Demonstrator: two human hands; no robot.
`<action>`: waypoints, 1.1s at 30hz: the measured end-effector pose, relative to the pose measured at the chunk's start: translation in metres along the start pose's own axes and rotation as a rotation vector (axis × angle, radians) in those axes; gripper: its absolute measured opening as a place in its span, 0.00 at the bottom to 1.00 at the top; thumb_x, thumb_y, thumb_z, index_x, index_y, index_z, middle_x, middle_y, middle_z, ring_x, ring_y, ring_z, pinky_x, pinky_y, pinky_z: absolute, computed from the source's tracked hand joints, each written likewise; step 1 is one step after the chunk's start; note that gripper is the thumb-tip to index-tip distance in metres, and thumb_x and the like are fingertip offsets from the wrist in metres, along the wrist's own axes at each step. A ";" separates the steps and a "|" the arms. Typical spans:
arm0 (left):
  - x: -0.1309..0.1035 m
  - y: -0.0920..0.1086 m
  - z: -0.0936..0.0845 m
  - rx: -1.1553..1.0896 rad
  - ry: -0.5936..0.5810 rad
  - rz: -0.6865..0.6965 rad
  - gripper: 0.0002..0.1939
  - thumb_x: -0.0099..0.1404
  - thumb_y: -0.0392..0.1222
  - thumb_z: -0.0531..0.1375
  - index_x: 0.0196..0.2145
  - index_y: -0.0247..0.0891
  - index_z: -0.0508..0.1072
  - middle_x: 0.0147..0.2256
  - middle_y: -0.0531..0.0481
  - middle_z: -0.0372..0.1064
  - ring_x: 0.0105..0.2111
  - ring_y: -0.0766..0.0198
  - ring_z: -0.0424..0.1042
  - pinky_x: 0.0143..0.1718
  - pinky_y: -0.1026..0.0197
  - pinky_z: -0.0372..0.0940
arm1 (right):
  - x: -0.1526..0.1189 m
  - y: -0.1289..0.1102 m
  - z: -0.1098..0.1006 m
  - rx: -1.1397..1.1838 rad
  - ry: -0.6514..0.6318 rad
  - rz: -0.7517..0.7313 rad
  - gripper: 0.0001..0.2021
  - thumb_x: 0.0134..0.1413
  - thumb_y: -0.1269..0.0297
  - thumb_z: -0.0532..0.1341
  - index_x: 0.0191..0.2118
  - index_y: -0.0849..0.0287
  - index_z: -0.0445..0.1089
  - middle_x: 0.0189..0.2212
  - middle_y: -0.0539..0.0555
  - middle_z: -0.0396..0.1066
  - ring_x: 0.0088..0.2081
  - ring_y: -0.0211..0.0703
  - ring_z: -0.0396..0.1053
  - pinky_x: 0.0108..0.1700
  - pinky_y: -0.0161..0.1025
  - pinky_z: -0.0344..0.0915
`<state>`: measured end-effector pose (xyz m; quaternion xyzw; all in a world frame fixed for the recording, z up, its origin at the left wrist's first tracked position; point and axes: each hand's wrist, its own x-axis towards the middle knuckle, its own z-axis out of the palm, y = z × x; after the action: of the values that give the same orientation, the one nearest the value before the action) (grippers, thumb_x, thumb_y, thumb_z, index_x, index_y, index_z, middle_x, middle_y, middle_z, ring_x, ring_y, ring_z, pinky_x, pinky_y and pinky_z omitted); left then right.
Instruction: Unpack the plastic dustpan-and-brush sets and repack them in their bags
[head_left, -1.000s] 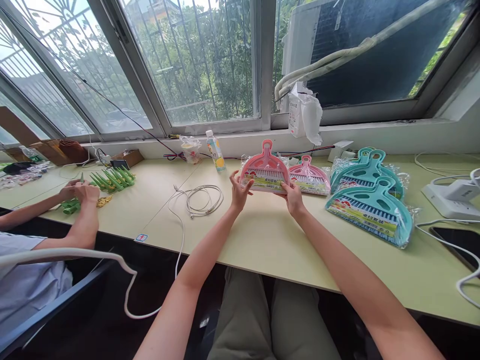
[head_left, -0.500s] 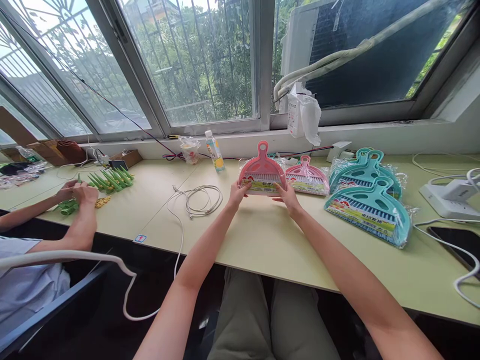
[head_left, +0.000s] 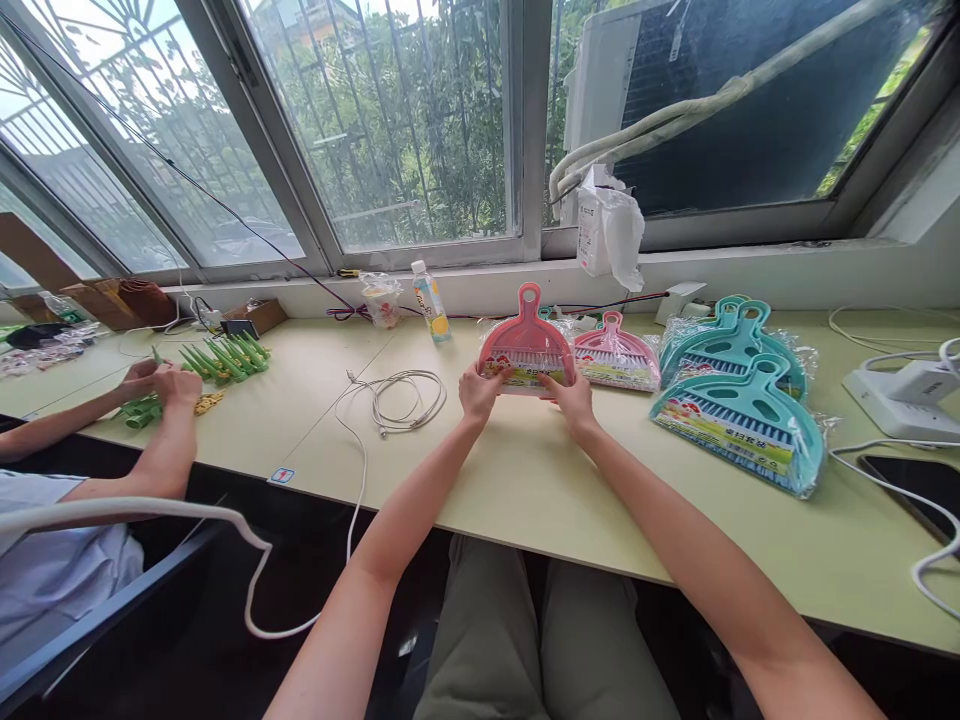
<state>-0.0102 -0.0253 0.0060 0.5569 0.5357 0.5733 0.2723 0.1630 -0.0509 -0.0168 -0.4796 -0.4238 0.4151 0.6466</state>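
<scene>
Left hand (head_left: 478, 393): closed on the lower left edge of a pink dustpan-and-brush set (head_left: 528, 335), thumb across the printed label. Right hand (head_left: 571, 398): closed on the lower right edge of the same set, thumb likewise on the label. The set is in clear wrap, handle loop upward, at the centre of the frame, above the pale yellow-green table (head_left: 517, 480). Contact between its lower edge and the table cannot be determined.

Just right of it lies a second pink set (head_left: 615, 358). Teal dustpan-and-brush sets (head_left: 739, 425), also wrapped and partly overlapping, occupy the right of the frame. A dark phone (head_left: 911, 490) is at the far right edge. Left of centre: a coiled white cable (head_left: 409, 402) and, behind it, an upright labelled bottle (head_left: 430, 302). At left, a co-worker's hands (head_left: 159, 382) are beside green plastic pieces (head_left: 229, 360).
</scene>
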 end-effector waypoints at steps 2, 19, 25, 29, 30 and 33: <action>0.004 -0.002 0.000 -0.044 -0.028 -0.024 0.17 0.48 0.51 0.72 0.31 0.38 0.75 0.25 0.50 0.73 0.23 0.62 0.73 0.21 0.63 0.64 | -0.001 -0.004 0.001 -0.019 0.039 0.011 0.24 0.36 0.51 0.72 0.42 0.54 0.72 0.35 0.51 0.75 0.33 0.47 0.75 0.31 0.40 0.73; 0.015 -0.019 0.006 -0.277 -0.108 -0.234 0.26 0.60 0.63 0.60 0.25 0.34 0.71 0.21 0.49 0.68 0.14 0.67 0.66 0.15 0.63 0.63 | 0.014 -0.011 -0.012 -0.068 -0.067 0.184 0.13 0.48 0.53 0.66 0.35 0.57 0.70 0.33 0.55 0.78 0.20 0.43 0.73 0.18 0.34 0.57; 0.010 -0.023 0.009 -0.266 -0.130 -0.252 0.27 0.61 0.65 0.59 0.29 0.33 0.73 0.24 0.49 0.71 0.16 0.69 0.66 0.16 0.65 0.62 | 0.015 -0.013 -0.014 -0.139 -0.036 0.183 0.10 0.54 0.58 0.62 0.37 0.60 0.71 0.35 0.59 0.77 0.21 0.43 0.74 0.24 0.37 0.61; 0.006 -0.019 0.010 -0.252 -0.220 -0.250 0.34 0.63 0.71 0.52 0.33 0.32 0.74 0.25 0.46 0.72 0.16 0.67 0.68 0.17 0.65 0.60 | 0.019 -0.017 -0.019 -0.152 -0.025 0.154 0.11 0.55 0.59 0.61 0.39 0.61 0.70 0.35 0.58 0.76 0.20 0.42 0.73 0.23 0.35 0.59; 0.005 -0.017 0.010 -0.245 -0.257 -0.246 0.36 0.64 0.72 0.49 0.36 0.31 0.74 0.26 0.45 0.73 0.17 0.67 0.70 0.18 0.66 0.60 | 0.021 -0.018 -0.023 -0.156 -0.016 0.151 0.11 0.55 0.58 0.61 0.40 0.61 0.70 0.34 0.57 0.76 0.20 0.41 0.73 0.23 0.35 0.59; 0.006 -0.015 0.006 -0.268 -0.333 -0.237 0.38 0.67 0.70 0.44 0.48 0.33 0.72 0.32 0.41 0.77 0.20 0.65 0.73 0.21 0.66 0.61 | 0.033 -0.020 -0.043 -0.197 0.081 0.168 0.14 0.54 0.58 0.60 0.42 0.62 0.70 0.32 0.56 0.75 0.22 0.42 0.71 0.24 0.35 0.61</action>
<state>-0.0102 -0.0135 -0.0065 0.5360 0.4643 0.5036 0.4936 0.2164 -0.0356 -0.0006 -0.5912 -0.3943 0.4044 0.5758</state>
